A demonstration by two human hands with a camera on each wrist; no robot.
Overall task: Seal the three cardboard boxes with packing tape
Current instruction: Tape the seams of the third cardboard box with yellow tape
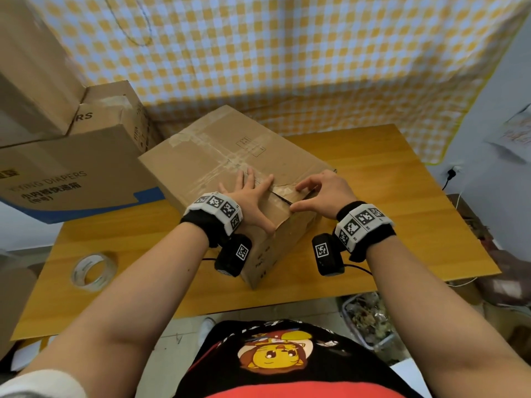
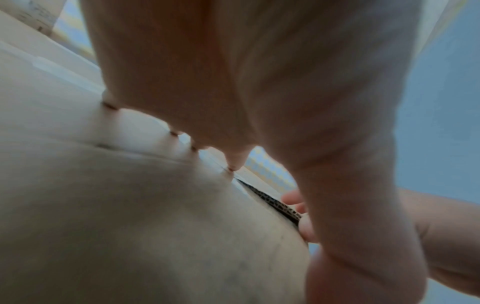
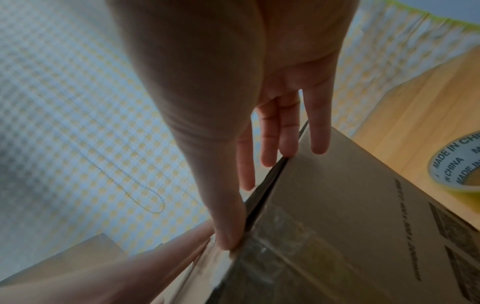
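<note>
While the brown cardboard box (image 1: 230, 179) sits slanted on the wooden table (image 1: 402, 214), both hands are on its top. Box looks worn, w/ old clear tape bits stuck on it and a dark gap between the 2 top flaps. Left hand (image 1: 253, 193) lies flat, fingers spread wide, pressing 1 flap. Right hand (image 1: 321, 191) is bent, w/ thumb and fingertips touching the other flap by the gap. Tape roll (image 1: 93, 271) lies on the table, well apart to the left. More boxes (image 1: 71, 156) are stacked at the back left.
</note>
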